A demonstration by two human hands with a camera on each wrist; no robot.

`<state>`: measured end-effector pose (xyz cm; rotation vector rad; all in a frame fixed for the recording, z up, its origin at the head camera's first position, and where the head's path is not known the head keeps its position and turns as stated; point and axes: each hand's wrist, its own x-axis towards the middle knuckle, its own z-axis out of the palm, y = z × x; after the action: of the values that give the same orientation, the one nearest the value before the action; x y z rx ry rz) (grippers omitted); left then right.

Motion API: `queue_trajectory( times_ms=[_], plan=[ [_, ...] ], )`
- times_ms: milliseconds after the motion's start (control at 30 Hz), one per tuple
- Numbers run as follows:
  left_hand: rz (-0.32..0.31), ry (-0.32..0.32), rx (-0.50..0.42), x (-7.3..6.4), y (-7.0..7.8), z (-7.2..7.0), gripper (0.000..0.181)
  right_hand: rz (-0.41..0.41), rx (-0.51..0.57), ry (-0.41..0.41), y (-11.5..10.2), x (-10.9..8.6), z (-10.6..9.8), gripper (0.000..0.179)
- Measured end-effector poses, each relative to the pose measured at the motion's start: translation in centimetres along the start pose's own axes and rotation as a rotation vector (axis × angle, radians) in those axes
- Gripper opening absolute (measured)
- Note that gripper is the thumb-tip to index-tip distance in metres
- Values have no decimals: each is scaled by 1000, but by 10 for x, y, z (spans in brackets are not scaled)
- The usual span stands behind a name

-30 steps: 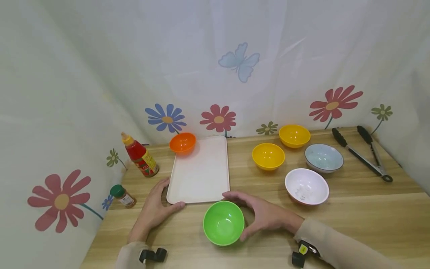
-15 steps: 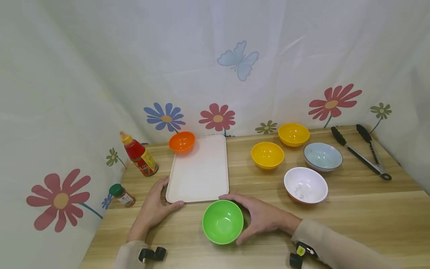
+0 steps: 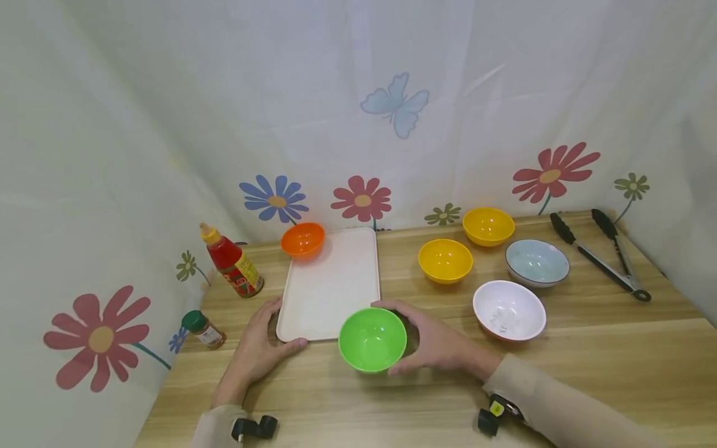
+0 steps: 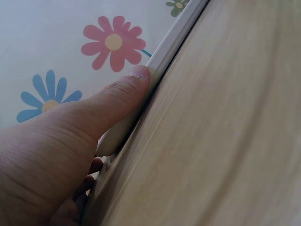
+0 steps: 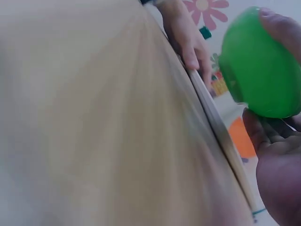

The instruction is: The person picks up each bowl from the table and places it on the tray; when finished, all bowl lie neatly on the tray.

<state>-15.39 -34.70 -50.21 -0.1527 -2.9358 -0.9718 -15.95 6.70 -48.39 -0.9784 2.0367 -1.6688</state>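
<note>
My right hand (image 3: 437, 342) grips a green bowl (image 3: 372, 340) from its right side, thumb at the front and fingers behind. The bowl is raised off the table by the front edge of a white rectangular tray (image 3: 330, 298); its underside shows in the right wrist view, where the bowl (image 5: 258, 66) is tipped sideways. My left hand (image 3: 259, 345) holds the tray's near left corner, with the thumb along the front edge and the fingers along the left side. Close up, the left thumb (image 4: 117, 99) lies against the tray's rim (image 4: 171, 44). An orange bowl (image 3: 303, 241) sits at the tray's far left corner.
Left of the tray stand a red sauce bottle (image 3: 235, 264) and a green-capped spice jar (image 3: 204, 330). To the right are two yellow bowls (image 3: 445, 261), a pale blue bowl (image 3: 538, 262), a white bowl (image 3: 509, 310) and black-tipped tongs (image 3: 607, 264). A flowered curtain (image 3: 313, 112) hangs behind.
The right hand has closed on the green bowl and lifted it off the table, moving it forward toward the tray. The left hand stays at the tray's corner.
</note>
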Motion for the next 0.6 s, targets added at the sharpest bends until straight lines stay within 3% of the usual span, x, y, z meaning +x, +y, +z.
queue_trajectory(
  times_ms=[333, 600],
  plan=[
    [-8, -6, -2, 0, -1, 0, 120, -49, 122, 94, -8, 18, -18, 106],
    [-14, -11, -7, 1, -1, -1, 121, -40, 65, 151, -10, 29, -26, 102]
  ],
)
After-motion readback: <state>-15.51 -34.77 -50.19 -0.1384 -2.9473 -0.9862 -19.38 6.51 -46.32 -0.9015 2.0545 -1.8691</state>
